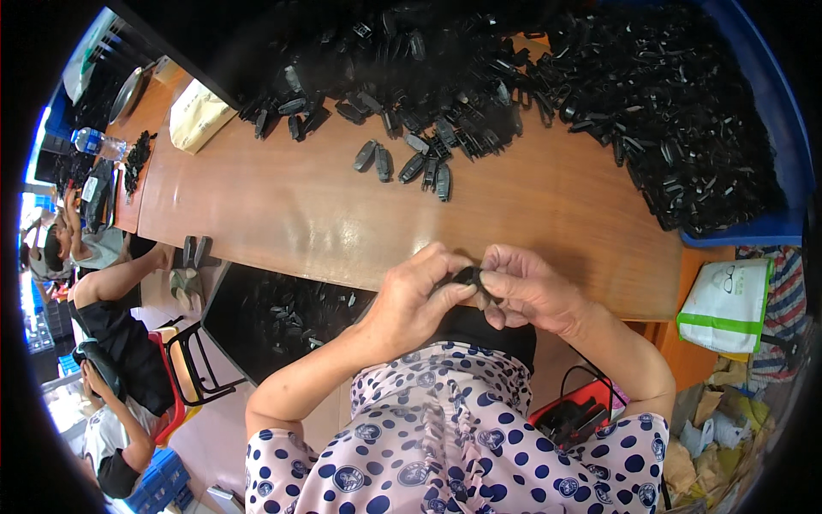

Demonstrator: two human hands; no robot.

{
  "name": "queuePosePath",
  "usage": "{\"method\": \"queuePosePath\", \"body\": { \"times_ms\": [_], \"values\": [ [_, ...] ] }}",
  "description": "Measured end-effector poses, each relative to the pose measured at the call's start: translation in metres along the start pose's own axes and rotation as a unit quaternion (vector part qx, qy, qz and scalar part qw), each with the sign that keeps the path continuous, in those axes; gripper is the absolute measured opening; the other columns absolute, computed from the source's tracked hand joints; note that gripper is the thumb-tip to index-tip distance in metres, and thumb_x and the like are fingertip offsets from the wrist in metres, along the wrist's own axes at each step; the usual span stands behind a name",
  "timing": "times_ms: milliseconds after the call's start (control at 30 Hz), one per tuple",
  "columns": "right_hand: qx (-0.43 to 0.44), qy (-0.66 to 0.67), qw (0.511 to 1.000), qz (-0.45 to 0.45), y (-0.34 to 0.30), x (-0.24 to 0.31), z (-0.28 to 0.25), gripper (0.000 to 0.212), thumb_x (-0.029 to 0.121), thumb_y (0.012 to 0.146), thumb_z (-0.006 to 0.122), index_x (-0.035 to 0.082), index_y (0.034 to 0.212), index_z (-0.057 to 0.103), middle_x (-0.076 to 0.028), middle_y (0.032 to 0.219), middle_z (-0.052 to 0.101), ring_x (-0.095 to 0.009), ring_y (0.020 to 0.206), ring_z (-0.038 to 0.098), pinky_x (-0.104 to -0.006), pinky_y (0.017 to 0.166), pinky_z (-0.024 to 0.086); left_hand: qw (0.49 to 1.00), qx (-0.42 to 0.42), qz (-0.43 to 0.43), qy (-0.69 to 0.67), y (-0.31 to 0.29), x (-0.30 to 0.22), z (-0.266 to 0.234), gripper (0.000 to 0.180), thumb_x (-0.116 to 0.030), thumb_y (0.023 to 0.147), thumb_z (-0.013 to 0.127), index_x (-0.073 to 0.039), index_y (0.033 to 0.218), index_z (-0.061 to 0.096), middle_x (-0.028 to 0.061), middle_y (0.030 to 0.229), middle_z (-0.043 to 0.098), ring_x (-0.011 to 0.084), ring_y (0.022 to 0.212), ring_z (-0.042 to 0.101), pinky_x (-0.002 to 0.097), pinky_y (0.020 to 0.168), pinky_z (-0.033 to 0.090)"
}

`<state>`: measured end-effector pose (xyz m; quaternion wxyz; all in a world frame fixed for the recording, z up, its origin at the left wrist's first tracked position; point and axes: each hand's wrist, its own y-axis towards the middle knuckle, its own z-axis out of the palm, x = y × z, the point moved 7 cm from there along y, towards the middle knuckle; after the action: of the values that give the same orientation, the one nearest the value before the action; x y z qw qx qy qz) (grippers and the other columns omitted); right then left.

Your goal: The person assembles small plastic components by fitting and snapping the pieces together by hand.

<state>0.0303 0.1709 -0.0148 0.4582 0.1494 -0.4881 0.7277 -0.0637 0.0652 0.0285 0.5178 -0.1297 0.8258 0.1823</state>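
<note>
My left hand and my right hand meet at the near edge of the wooden table. Between them they pinch a small black plastic part, mostly covered by the fingers, so its exact kind cannot be made out. Beyond my hands, a few loose oval black plastic pieces lie on the tabletop. Farther back spreads a large heap of similar black pieces.
A blue tray full of black parts stands at the right. Left of my lap is a dark bin holding more pieces. A white-and-green bag is at the right, a paper packet at the far left. Other people sit leftward.
</note>
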Motion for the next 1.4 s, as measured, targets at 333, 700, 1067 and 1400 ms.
{"method": "queuePosePath", "body": {
  "times_ms": [333, 700, 1067, 1400],
  "values": [
    [0.159, -0.104, 0.981, -0.036, 0.005, 0.008, 0.022, 0.047, 0.016, 0.091, 0.055, 0.000, 0.133, 0.039, -0.012, 0.099, 0.060, -0.016, 0.077, 0.065, -0.0210, 0.052, 0.051, 0.945, -0.042, 0.014, -0.324, 0.003, 0.034, 0.024, 0.029, -0.021, 0.080, 0.075, -0.007, 0.103, 0.068, 0.0158, 0.144, 0.028, 0.0348, 0.126, 0.039, 0.0432, 0.096, 0.044],
    [0.088, -0.288, 0.934, -0.191, 0.010, -0.012, 0.015, 0.038, 0.012, 0.090, 0.055, 0.008, 0.128, 0.053, -0.009, 0.112, 0.059, -0.020, 0.086, 0.064, -0.0307, 0.073, 0.050, 0.952, -0.018, 0.019, -0.304, -0.013, 0.027, 0.028, 0.049, -0.043, 0.077, 0.074, -0.007, 0.110, 0.065, 0.0146, 0.146, 0.028, 0.0326, 0.126, 0.041, 0.0474, 0.104, 0.035],
    [-0.022, -0.447, 0.842, -0.301, 0.003, 0.015, 0.058, 0.027, 0.019, 0.092, 0.055, 0.004, 0.114, 0.059, -0.018, 0.118, 0.059, -0.036, 0.107, 0.056, -0.0406, 0.092, 0.044, 0.955, -0.155, 0.013, -0.251, -0.040, 0.016, 0.007, 0.029, -0.023, 0.095, 0.051, -0.001, 0.111, 0.062, 0.0211, 0.136, 0.041, 0.0318, 0.126, 0.041, 0.0442, 0.107, 0.029],
    [-0.077, -0.397, 0.842, -0.358, -0.020, -0.006, 0.079, 0.041, 0.030, 0.101, 0.042, -0.006, 0.115, 0.055, -0.014, 0.107, 0.060, -0.021, 0.100, 0.057, -0.0320, 0.085, 0.045, 0.858, -0.130, -0.012, -0.498, -0.058, 0.001, 0.033, 0.038, -0.034, 0.101, 0.042, -0.002, 0.114, 0.057, 0.0067, 0.137, 0.038, 0.0134, 0.114, 0.045, 0.0288, 0.092, 0.042]
  ]
}}
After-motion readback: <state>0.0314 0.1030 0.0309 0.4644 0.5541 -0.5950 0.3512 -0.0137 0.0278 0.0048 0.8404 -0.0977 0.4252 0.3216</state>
